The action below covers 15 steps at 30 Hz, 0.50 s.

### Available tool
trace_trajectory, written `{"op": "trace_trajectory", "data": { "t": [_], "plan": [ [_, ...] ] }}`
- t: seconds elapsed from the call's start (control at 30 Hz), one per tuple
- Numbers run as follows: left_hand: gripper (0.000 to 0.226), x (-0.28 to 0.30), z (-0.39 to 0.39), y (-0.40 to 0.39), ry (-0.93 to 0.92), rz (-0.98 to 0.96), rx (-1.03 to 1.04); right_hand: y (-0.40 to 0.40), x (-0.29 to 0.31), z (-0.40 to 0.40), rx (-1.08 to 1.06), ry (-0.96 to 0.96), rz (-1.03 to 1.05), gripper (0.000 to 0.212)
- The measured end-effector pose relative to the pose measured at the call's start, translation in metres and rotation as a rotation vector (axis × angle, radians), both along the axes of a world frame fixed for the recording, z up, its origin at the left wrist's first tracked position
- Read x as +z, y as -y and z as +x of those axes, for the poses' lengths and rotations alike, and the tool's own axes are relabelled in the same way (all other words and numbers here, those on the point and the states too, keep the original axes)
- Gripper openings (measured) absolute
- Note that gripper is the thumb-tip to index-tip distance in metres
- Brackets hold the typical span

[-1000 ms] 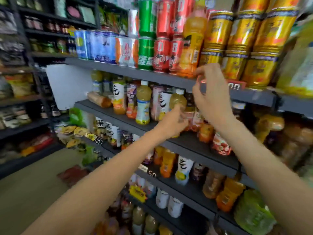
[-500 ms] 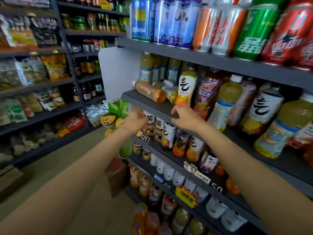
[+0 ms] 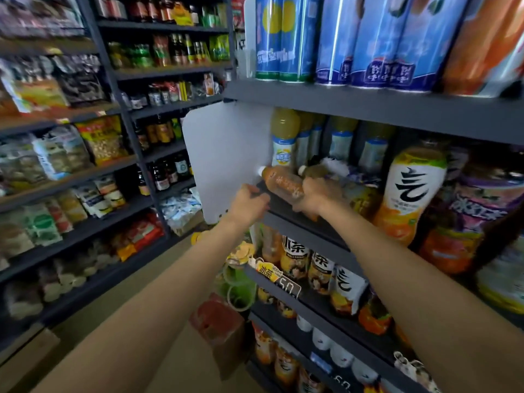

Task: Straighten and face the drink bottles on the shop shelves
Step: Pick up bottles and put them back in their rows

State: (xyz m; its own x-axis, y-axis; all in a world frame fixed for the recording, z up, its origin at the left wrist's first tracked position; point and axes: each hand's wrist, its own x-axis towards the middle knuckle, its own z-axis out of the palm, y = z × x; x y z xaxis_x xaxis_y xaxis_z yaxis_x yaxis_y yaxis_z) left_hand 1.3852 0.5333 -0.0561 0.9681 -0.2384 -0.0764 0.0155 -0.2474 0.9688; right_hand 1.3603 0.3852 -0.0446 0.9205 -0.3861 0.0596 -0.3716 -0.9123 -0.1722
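An amber drink bottle (image 3: 279,182) with a white cap lies on its side at the left end of the middle shelf (image 3: 300,219), cap pointing left. My right hand (image 3: 317,195) grips its lower body from the front. My left hand (image 3: 249,201) is at the shelf's front corner just below the bottle's neck, fingers curled; whether it touches the bottle is unclear. A second bottle (image 3: 314,171) lies on its side just behind. Yellow-green bottles (image 3: 283,137) stand upright at the back, and a white-and-orange labelled bottle (image 3: 411,194) stands to the right.
Tall blue cans (image 3: 286,38) fill the shelf above. A white end panel (image 3: 224,154) closes the shelf's left side. Lower shelves hold tea bottles (image 3: 295,259) and price tags (image 3: 286,285). A red box (image 3: 218,319) sits on the floor below, across the aisle from snack shelves (image 3: 71,165).
My view and both hands have swung left along the middle shelf to its end. My right hand has taken hold of the lying amber bottle; my left hand rose to the shelf corner.
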Motion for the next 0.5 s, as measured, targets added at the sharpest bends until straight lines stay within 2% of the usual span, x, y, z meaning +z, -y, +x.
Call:
{"op": "trace_trajectory", "data": {
  "t": [0.1, 0.23, 0.37, 0.43, 0.5],
  "plan": [
    [0.042, -0.001, 0.019, 0.023, -0.148, -0.132, -0.052, -0.007, -0.004, 0.000, -0.059, 0.168, 0.150, 0.068],
    [0.052, -0.006, 0.029, 0.054, -0.302, -0.245, -0.193, -0.016, -0.016, -0.014, -0.057, 0.379, 0.122, 0.059],
    [0.035, 0.001, 0.036, 0.062, -0.243, -0.316, -0.254, -0.012, -0.026, -0.023, -0.052, 0.608, 0.269, 0.060],
    [0.024, 0.004, 0.037, 0.065, -0.179, -0.312, -0.306, -0.011, -0.028, -0.023, -0.037, 0.654, 0.309, 0.061],
    [0.024, 0.006, 0.039, 0.064, -0.111, -0.290, -0.333, -0.014, -0.030, -0.020, -0.030, 0.655, 0.330, 0.062]
  ]
}}
